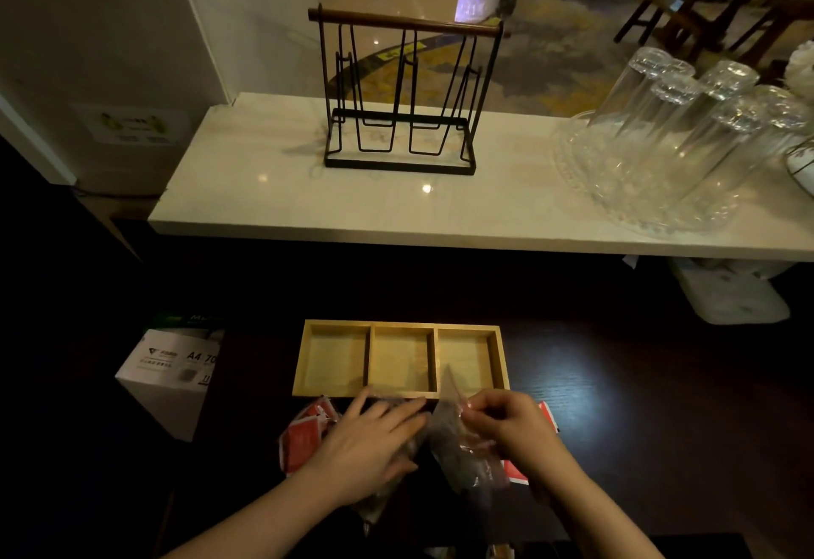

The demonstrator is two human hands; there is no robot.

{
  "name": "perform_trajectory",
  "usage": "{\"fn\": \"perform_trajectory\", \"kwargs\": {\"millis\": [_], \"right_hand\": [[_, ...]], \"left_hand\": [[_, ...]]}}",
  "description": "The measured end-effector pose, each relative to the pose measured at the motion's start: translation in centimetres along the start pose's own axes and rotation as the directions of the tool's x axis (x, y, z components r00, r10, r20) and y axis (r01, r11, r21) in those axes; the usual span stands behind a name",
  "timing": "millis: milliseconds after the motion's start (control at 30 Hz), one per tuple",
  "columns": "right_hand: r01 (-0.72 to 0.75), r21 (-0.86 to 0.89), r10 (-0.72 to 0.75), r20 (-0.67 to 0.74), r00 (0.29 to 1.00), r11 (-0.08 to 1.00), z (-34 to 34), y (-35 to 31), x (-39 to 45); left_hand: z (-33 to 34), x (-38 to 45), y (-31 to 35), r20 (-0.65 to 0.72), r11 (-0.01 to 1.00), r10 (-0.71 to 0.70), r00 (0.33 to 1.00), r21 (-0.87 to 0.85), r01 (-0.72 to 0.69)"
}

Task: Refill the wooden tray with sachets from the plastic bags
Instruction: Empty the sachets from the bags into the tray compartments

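Three empty compartments show in the pale wooden tray [401,358] at the dark table's near edge. Left hand [368,437] lies flat, open, on a clear plastic bag [462,448]; right hand [513,424] pinches its mouth. Opening looks underway; next, red sachets [304,437] need pulling out.

A restaurant service counter: upturned glasses [674,135], marble ledge [273,197], dining chairs [722,7] beyond.

Matt pale-wood tray [503,358]; crinkly clear plastic bag [467,448]; glossy, seemingly stone counter [246,188].
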State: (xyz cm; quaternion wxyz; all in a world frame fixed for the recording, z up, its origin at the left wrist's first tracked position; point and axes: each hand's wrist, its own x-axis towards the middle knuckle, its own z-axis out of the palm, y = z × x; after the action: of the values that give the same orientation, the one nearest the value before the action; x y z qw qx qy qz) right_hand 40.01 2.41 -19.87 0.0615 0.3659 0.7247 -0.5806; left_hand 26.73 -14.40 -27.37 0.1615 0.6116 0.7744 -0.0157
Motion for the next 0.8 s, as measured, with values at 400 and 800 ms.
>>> {"fn": "perform_trajectory", "kwargs": {"millis": [400, 800], "right_hand": [[0.092, 0.315, -0.118, 0.064, 0.991, 0.945, 1.2, -5.3, -0.3], [0.163, 0.345, -0.177, 0.009, 0.984, 0.924, 1.7, -7.5, -0.8]], "left_hand": [[-11.8, -0.7, 3.2, -0.018, 0.242, -0.380, 0.925, -0.967, 0.081], [-13.0, -0.9, 2.5, 0.018, 0.043, -0.488, 0.873, -0.998, 0.045]]}}
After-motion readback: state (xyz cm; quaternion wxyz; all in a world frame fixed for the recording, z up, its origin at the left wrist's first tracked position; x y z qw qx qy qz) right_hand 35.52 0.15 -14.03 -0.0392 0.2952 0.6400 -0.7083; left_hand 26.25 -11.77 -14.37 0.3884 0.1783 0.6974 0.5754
